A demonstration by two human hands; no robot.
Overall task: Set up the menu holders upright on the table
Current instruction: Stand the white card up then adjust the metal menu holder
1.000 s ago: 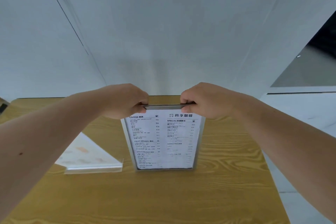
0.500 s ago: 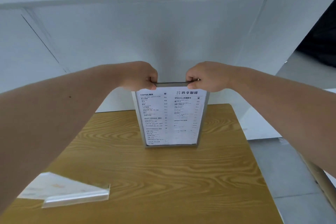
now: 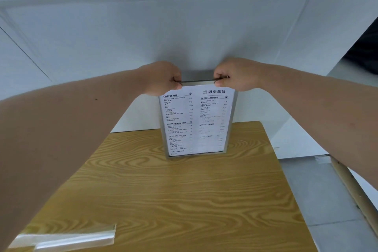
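Observation:
A clear acrylic menu holder [image 3: 197,122] with a printed white drinks menu stands upright near the far edge of the wooden table [image 3: 173,194]. My left hand [image 3: 163,79] pinches its top left corner and my right hand [image 3: 233,74] pinches its top right corner. Its base rests on the tabletop. A second clear menu holder [image 3: 67,238] lies flat at the table's near left corner, partly hidden by my left forearm.
A white wall rises right behind the table's far edge. Grey floor lies to the right of the table, with a light wooden leg or rail [image 3: 351,188] slanting there.
The upright menu holder has shifted farther from me toward the table's far edge, both hands still on its top. The flat holder now sits lower left in view.

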